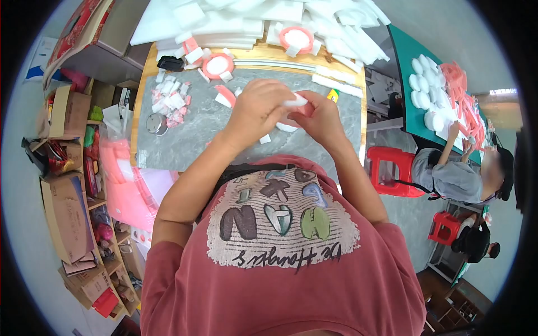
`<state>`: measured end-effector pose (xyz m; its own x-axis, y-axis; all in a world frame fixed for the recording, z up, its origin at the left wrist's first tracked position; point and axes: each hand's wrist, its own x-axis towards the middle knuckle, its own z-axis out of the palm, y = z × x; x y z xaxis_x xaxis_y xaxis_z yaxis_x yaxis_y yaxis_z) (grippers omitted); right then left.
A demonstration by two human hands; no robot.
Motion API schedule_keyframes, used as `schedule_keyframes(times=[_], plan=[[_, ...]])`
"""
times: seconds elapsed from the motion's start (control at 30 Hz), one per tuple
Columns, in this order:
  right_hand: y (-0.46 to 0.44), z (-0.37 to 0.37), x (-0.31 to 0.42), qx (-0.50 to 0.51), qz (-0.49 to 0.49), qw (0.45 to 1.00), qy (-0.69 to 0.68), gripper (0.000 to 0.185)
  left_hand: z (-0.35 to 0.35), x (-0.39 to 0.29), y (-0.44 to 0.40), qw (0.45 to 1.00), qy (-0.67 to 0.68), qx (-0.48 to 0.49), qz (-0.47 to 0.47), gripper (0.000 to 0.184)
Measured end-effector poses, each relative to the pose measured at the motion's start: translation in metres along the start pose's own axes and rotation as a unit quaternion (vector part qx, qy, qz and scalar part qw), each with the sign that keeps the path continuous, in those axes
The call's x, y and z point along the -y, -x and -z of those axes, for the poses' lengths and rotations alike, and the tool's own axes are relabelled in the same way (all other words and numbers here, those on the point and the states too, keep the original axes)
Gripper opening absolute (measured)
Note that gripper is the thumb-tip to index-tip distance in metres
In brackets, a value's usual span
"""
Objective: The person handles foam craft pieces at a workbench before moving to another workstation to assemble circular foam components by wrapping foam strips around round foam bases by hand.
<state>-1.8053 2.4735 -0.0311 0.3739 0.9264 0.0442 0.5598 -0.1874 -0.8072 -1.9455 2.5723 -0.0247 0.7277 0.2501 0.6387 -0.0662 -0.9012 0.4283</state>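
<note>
Over the grey tabletop [190, 147], my left hand [258, 107] and my right hand [320, 119] meet with their fingers closed on a small white foam piece [297, 101]. Something pink shows between the hands, partly hidden by the fingers. Just below them, part of a white rounded piece [287, 127] is visible. A pink and white foam piece [225, 96] lies left of my left hand, and a small white foam bit [265, 139] lies under its wrist. Beyond my right hand is a yellow object [333, 95], perhaps a glue or tape item.
White foam sheets [224, 25] are stacked at the back, near pink rings with white centres [218, 66]. Foam scraps [170, 101] and a round metal-looking tin [156, 124] sit left. At right, a person [457, 176] works at a green table [404, 56] beside a red stool [386, 171].
</note>
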Motion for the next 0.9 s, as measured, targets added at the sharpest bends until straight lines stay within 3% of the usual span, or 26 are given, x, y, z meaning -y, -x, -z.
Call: schedule_keyframes(times=[0.07,0.1,0.13,0.17,0.27,0.3,0.37,0.4,0.43,0.47,0.5,0.57,0.6,0.63,0.7,0.8,0.9], plan=[[0.001,0.000,-0.004,-0.010,0.030,1.000,0.001,0.030,0.002,-0.004,0.001,0.984,0.094,-0.035,0.147,0.024],[-0.001,-0.001,-0.008,0.011,0.082,0.995,0.064,0.030,0.006,-0.004,-0.002,0.984,0.094,-0.034,0.146,0.024],[-0.001,-0.001,-0.012,0.032,0.134,0.982,0.126,0.031,0.012,-0.003,-0.008,0.929,0.209,-0.150,0.267,0.017],[0.003,-0.004,-0.018,0.032,0.135,0.982,0.125,0.031,0.017,-0.001,-0.012,0.831,0.316,-0.260,0.377,0.011],[0.011,-0.005,-0.030,0.017,0.091,0.993,0.068,0.027,0.034,0.041,-0.004,0.838,0.289,-0.262,0.382,0.011],[0.011,-0.003,-0.031,-0.001,0.036,0.999,-0.008,0.028,0.031,0.052,0.002,0.837,0.287,-0.265,0.384,0.011],[0.008,-0.004,-0.035,-0.018,-0.019,0.996,-0.086,0.030,0.013,0.073,0.027,0.878,0.126,0.049,0.460,0.027],[0.003,-0.006,-0.039,-0.040,-0.061,0.967,-0.245,0.033,-0.002,0.080,0.044,0.878,0.125,0.050,0.459,0.027],[-0.001,-0.006,-0.043,-0.063,-0.101,0.910,-0.397,0.036,-0.020,0.087,0.061,0.884,0.085,0.092,0.450,0.044],[-0.003,-0.003,-0.042,-0.048,-0.134,0.875,-0.462,0.040,-0.026,0.081,0.063,0.887,0.047,0.135,0.440,0.063],[-0.004,-0.003,-0.046,-0.052,-0.137,0.875,-0.461,0.040,-0.031,0.076,0.064,0.887,0.050,0.138,0.438,0.063],[-0.005,-0.008,-0.055,-0.058,-0.225,0.755,-0.612,0.035,-0.038,0.060,0.061,0.955,-0.018,0.095,0.279,0.084],[-0.004,-0.012,-0.058,-0.058,-0.226,0.756,-0.612,0.035,-0.039,0.048,0.054,0.963,-0.030,0.090,0.254,0.090],[-0.004,-0.016,-0.059,-0.061,-0.253,0.730,-0.632,0.035,-0.037,0.037,0.048,0.962,-0.030,0.089,0.255,0.090],[-0.004,-0.021,-0.057,-0.061,-0.279,0.703,-0.651,0.034,-0.034,0.018,0.037,0.989,-0.079,0.067,0.104,0.088],[-0.003,-0.024,-0.055,-0.022,-0.297,0.676,-0.675,0.034,-0.033,0.003,0.030,0.997,-0.042,0.062,0.027,0.076],[-0.001,-0.021,-0.051,0.023,-0.294,0.661,-0.690,0.037,-0.039,0.013,0.030,0.994,-0.042,0.102,0.011,0.062]])
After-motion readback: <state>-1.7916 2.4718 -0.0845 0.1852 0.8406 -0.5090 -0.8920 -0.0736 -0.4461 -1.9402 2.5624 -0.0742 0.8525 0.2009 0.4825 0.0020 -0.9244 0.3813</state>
